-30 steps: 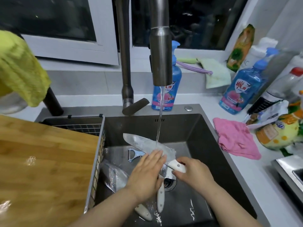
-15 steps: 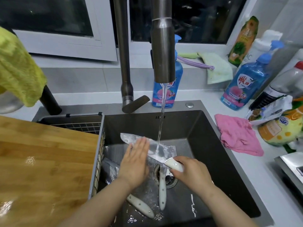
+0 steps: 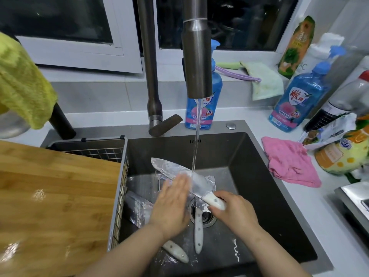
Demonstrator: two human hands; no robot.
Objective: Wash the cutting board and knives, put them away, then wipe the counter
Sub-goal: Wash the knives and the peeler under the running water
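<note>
Left hand [image 3: 171, 206] slid along knife [image 3: 165, 168] | dark sink [image 3: 249, 166] | white counter [image 3: 299, 198], pink cloth [image 3: 289, 164]

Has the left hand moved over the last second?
Yes. The left hand slid left, away from the water stream, then came back; its fingers now lie on the knife just left of it.

white bottle [image 3: 308, 58]: "ac" | right blue bottle [image 3: 299, 100]: "雕牌" | middle blue bottle [image 3: 208, 110]: "牌"
</note>
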